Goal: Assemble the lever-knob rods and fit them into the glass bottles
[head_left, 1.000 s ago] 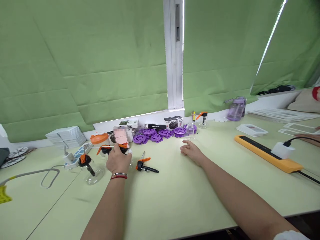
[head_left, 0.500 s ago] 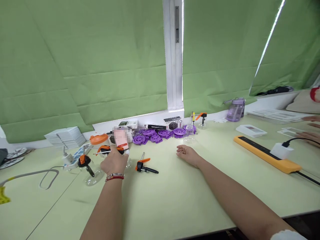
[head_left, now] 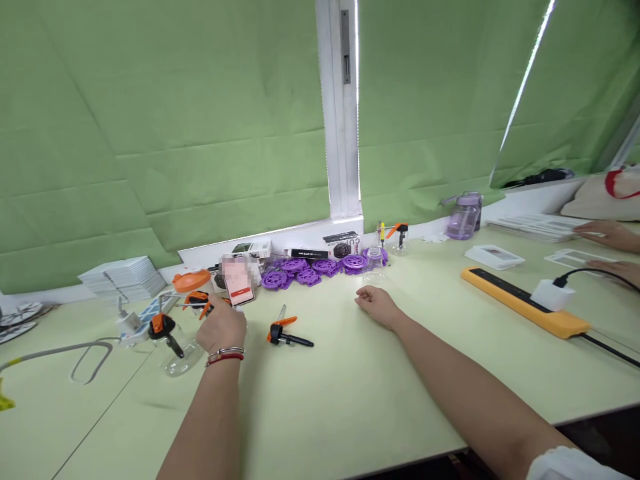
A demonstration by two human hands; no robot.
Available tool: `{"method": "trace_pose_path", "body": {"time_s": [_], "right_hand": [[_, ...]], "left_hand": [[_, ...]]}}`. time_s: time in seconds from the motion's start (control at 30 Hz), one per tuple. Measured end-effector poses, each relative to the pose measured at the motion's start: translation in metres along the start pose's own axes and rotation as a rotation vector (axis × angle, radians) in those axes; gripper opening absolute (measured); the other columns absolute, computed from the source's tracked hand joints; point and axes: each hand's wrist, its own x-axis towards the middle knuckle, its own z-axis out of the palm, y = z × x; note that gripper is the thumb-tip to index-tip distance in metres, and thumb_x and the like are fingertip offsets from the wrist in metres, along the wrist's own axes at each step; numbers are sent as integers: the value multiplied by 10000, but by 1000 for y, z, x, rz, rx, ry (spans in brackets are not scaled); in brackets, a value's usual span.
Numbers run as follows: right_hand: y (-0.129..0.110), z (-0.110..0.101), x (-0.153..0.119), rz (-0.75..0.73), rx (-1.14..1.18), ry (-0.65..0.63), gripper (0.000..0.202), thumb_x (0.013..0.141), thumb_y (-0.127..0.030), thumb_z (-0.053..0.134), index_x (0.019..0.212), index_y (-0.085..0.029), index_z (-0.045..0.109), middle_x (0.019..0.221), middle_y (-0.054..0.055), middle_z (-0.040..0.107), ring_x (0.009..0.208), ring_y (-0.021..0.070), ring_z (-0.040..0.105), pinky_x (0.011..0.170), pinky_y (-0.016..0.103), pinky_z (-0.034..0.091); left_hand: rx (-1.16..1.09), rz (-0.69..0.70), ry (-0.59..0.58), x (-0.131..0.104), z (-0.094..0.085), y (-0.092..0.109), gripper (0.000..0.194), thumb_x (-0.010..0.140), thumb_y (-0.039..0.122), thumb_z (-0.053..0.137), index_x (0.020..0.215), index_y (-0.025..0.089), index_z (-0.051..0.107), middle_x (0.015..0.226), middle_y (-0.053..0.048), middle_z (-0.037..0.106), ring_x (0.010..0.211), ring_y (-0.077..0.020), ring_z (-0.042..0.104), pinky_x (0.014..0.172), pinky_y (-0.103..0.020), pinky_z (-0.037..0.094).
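My left hand (head_left: 223,327) has its fingers closed around the black and orange top of a spray bottle, whose body the hand mostly hides. Just beyond it shows another black and orange spray top (head_left: 197,301) with a thin metal spout. Left of the hand stands a clear spray bottle (head_left: 181,360) with a black and orange trigger head. To the right, a loose spray head (head_left: 287,335) with a black tube lies on the table. My right hand (head_left: 377,307) rests on the table, fingers loosely curled together, nothing visible in them.
A phone (head_left: 240,283) leans at the back near purple plastic parts (head_left: 307,272) and an orange lid (head_left: 191,280). Another spray bottle (head_left: 400,243) stands at the rear. On the right are a yellow power strip (head_left: 520,303), a purple bottle (head_left: 463,220) and another person's hands (head_left: 607,235).
My left hand has shifted slightly down and left relative to the phone, staying at the spray bottles. The right hand's fingers are closer together. The whole view has shifted a little.
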Motion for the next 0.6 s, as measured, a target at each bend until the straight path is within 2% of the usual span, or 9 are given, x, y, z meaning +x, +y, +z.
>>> {"method": "trace_pose_path", "body": {"time_s": [0.07, 0.13, 0.2, 0.27, 0.37, 0.43, 0.5, 0.6], "right_hand": [[2, -5, 3, 49, -57, 101, 187, 713, -337, 612, 827, -189, 607, 780, 37, 628, 721, 172, 584, 691, 296, 473], [7, -12, 7, 117, -118, 219, 205, 703, -362, 608, 819, -194, 584, 787, 42, 616, 743, 195, 577, 709, 318, 457], [12, -17, 11, 192, -171, 340, 288, 695, -396, 604, 890, -188, 559, 876, 72, 608, 821, 226, 572, 748, 341, 446], [16, -21, 15, 245, -210, 438, 412, 686, -432, 604, 997, -175, 523, 1014, 116, 582, 937, 257, 551, 803, 356, 432], [17, -23, 20, 261, -284, 505, 626, 652, -483, 635, 1152, -153, 451, 1201, 166, 508, 1112, 293, 477, 909, 363, 385], [14, -21, 23, 272, -377, 479, 773, 624, -530, 654, 1239, -140, 393, 1278, 187, 465, 1186, 322, 424, 964, 393, 338], [12, -19, 27, 293, -473, 413, 889, 612, -583, 646, 1303, -121, 330, 1296, 208, 457, 1215, 344, 400, 990, 438, 296], [10, -19, 32, 300, -550, 329, 980, 627, -628, 612, 1361, -90, 247, 1271, 228, 484, 1226, 347, 398, 1005, 461, 260]], "left_hand": [[13, 24, 21, -4, -1, 2, 499, 805, 373, 424, 1252, 155, 380, 821, -173, 674, 734, -332, 649, 592, -377, 438], [20, 122, 62, -11, 0, 6, 507, 838, 367, 375, 1298, 152, 359, 793, -161, 672, 725, -333, 644, 595, -379, 435], [13, 300, 84, -19, 3, 11, 500, 869, 355, 326, 1327, 155, 351, 814, -150, 671, 750, -324, 640, 625, -378, 437], [-22, 506, 21, -26, 10, 15, 470, 879, 326, 317, 1318, 174, 387, 880, -133, 668, 798, -298, 635, 669, -363, 445], [-127, 749, -171, -29, 25, 17, 438, 865, 330, 368, 1276, 211, 464, 1081, -119, 620, 922, -265, 608, 777, -350, 452], [-236, 846, -339, -27, 36, 15, 424, 858, 379, 393, 1231, 228, 526, 1245, -120, 533, 1041, -255, 567, 891, -356, 423], [-361, 879, -527, -24, 44, 11, 445, 837, 444, 427, 1199, 227, 569, 1343, -116, 456, 1183, -257, 479, 999, -365, 354], [-519, 847, -770, -20, 47, 5, 563, 715, 472, 595, 1215, 216, 566, 1395, -113, 403, 1266, -274, 392, 1049, -381, 302]]}}
